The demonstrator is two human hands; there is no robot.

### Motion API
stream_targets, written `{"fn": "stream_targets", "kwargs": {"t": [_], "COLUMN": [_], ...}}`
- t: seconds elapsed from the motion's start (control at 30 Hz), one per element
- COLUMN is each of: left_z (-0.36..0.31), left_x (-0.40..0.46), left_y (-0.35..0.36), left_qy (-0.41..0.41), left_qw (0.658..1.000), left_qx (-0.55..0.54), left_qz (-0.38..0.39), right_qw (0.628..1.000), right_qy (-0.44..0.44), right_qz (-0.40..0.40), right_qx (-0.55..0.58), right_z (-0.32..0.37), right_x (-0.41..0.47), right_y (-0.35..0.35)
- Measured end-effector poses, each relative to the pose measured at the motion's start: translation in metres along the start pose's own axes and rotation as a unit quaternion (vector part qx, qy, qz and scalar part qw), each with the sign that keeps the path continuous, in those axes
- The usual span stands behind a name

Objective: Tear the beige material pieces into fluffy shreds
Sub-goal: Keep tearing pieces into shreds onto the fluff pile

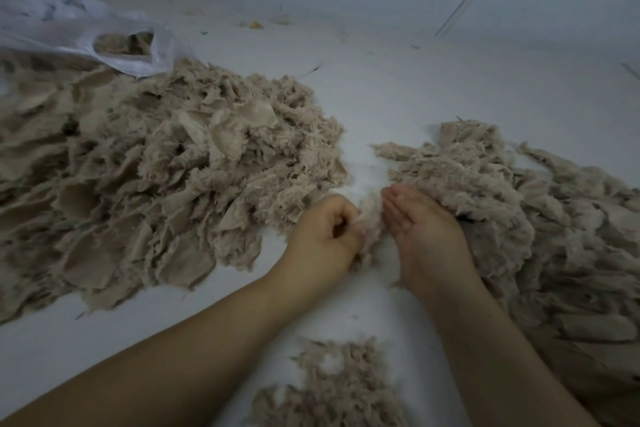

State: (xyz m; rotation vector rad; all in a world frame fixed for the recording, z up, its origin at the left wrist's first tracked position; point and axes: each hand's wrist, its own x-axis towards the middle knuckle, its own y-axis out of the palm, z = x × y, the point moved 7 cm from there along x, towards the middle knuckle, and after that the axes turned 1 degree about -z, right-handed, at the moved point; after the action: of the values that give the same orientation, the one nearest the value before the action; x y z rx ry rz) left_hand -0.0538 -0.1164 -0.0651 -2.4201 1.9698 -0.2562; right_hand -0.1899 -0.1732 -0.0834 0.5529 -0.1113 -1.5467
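A small tuft of beige material sits between my two hands at the centre. My left hand has its fingers curled and pinches the tuft's left side. My right hand lies with straight fingers, palm turned left, against the tuft and the edge of the right heap. A big pile of flat beige pieces and shreds covers the left. A heap of fluffy shreds spreads on the right.
A white plastic bag with beige material inside lies at the far left, behind the big pile. A smaller patch of shreds lies near me between my forearms. The pale floor runs back to a wall.
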Motion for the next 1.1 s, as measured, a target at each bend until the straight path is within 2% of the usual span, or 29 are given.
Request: {"fn": "stream_targets", "kwargs": {"t": [0.1,0.17,0.33,0.47,0.6,0.77,0.93,1.1], "left_z": [-0.001,0.000,0.004,0.004,0.009,0.007,0.009,0.011], "left_x": [0.012,0.014,0.016,0.016,0.016,0.014,0.015,0.016], "left_y": [0.004,0.009,0.013,0.007,0.000,0.003,0.002,-0.001], "left_qy": [-0.045,-0.052,-0.051,-0.036,-0.041,-0.037,-0.057,-0.052], "left_qw": [0.992,0.989,0.989,0.990,0.988,0.991,0.990,0.991], "left_qx": [-0.114,-0.138,-0.137,-0.133,-0.146,-0.131,-0.127,-0.117], "left_qz": [-0.017,-0.026,-0.027,-0.001,-0.013,-0.018,-0.026,-0.048], "right_qw": [0.998,0.995,0.990,0.987,0.989,0.978,0.977,0.973], "right_qy": [0.002,-0.002,-0.054,-0.020,-0.021,-0.060,-0.078,-0.081], "right_qz": [0.051,0.081,0.081,0.142,0.097,0.151,0.129,0.144], "right_qx": [-0.043,-0.058,-0.097,-0.078,-0.107,-0.130,-0.148,-0.162], "right_z": [0.004,0.005,0.008,0.004,0.003,0.007,0.007,0.006], "right_x": [-0.006,-0.010,-0.007,-0.013,-0.005,-0.013,-0.009,-0.012], "right_y": [0.009,0.015,0.012,0.020,0.011,0.023,0.017,0.020]}}
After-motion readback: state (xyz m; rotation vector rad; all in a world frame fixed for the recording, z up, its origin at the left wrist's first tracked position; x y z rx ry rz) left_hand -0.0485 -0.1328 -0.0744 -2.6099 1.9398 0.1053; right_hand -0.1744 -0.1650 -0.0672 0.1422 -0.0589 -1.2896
